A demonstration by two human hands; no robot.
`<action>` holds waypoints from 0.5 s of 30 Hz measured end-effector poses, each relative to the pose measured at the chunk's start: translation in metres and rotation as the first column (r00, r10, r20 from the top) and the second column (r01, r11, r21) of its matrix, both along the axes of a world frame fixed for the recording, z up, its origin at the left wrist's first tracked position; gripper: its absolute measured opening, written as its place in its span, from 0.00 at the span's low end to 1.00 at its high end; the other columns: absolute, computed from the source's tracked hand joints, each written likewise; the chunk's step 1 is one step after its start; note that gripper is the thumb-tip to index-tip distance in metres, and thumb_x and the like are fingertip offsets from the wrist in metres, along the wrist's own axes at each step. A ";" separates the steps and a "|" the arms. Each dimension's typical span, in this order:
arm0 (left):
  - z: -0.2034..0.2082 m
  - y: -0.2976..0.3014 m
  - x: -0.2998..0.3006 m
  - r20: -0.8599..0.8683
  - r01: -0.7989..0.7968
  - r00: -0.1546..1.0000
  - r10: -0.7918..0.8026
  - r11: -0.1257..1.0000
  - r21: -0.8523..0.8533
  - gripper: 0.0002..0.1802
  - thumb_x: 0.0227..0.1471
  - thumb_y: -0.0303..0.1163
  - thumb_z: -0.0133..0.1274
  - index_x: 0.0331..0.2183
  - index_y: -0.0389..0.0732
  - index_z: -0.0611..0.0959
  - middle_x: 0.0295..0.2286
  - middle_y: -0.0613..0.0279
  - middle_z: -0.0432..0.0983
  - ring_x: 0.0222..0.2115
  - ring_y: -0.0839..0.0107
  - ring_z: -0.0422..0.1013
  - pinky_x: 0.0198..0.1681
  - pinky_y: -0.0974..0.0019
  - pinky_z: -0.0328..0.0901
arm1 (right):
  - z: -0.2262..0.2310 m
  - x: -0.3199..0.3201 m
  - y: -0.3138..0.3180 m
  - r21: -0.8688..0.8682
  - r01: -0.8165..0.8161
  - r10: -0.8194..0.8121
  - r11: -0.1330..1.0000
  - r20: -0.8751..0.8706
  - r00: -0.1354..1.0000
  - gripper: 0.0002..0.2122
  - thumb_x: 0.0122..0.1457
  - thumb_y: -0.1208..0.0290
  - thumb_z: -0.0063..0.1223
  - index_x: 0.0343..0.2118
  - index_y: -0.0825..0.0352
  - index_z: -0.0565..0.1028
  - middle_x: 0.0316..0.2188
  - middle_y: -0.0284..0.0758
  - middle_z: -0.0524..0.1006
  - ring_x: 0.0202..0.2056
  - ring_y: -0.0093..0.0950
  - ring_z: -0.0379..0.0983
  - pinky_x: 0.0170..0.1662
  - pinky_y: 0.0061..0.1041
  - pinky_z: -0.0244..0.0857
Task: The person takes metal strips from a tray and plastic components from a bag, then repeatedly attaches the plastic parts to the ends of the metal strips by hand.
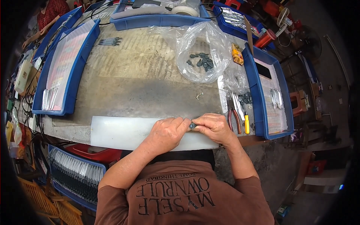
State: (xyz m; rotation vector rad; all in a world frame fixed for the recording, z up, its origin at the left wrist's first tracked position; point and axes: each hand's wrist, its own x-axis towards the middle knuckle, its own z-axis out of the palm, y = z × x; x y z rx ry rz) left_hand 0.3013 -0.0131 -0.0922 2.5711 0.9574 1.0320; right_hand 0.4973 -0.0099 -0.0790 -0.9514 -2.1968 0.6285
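Above the near table edge, my left hand [168, 134] and my right hand [216, 129] meet with fingers closed. Between their fingertips is a small dark grey-green part [192, 126], mostly covered by them. Under both hands lies a pale white board [120, 132] along the table's front edge. A few small metal pieces [199, 96] rest a little beyond the hands. Farther back, similar-looking dark parts [204, 63] sit in an open clear plastic bag [183, 71]. Right of my right hand are red-handled pliers [237, 122] and a yellow-handled screwdriver [246, 123].
Blue trays flank the table: one at left [71, 90] and one at right [258, 101], both holding thin silvery rods. Another blue tray [157, 22] stands at the back. A yellow packet [237, 54] lies beside the bag. A person [52, 17] sits at the far left.
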 end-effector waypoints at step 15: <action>-0.005 0.001 0.004 0.027 -0.040 0.999 0.040 0.999 -0.027 0.09 0.40 0.29 0.54 0.28 0.37 0.74 0.17 0.61 0.65 0.16 0.66 0.67 0.17 0.67 0.62 | -0.001 0.000 0.002 -0.020 0.036 -0.036 0.999 0.007 0.999 0.08 0.43 0.76 0.57 0.29 0.68 0.75 0.22 0.36 0.75 0.25 0.32 0.73 0.29 0.27 0.66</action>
